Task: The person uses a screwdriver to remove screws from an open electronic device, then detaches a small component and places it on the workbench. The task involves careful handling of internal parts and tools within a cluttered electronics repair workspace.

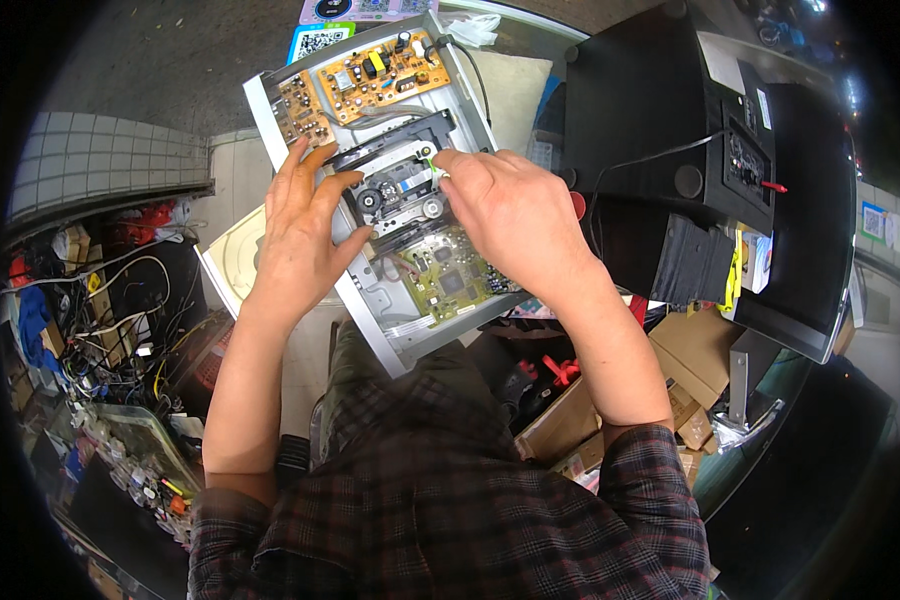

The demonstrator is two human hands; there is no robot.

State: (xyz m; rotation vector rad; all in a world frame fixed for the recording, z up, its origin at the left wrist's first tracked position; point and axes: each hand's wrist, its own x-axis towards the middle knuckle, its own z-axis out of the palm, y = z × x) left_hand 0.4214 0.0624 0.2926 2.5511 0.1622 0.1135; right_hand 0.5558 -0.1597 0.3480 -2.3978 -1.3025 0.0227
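An opened disc player point(412, 349) lies tilted before me with its cover off. In its middle sits the disc drive mechanism point(397, 187), with a dark spindle hub, white metal rails and a short flat ribbon. My left hand point(304, 214) spreads its fingers over the mechanism's left end, thumb at the near side. On its right end my right hand point(495, 206) pinches with thumb and forefinger. A small green thing point(432, 163) shows at those fingertips; its kind is unclear. A power supply board point(382, 75) lies at the far end, a green circuit board point(450, 277) at the near end.
A large black speaker cabinet point(645, 112) and a flat screen point(795, 300) stand on the right. Cardboard point(690, 352) is heaped below them. Tangled cables point(135, 300) fill the left side. A cream plastic panel point(236, 251) lies under my left forearm.
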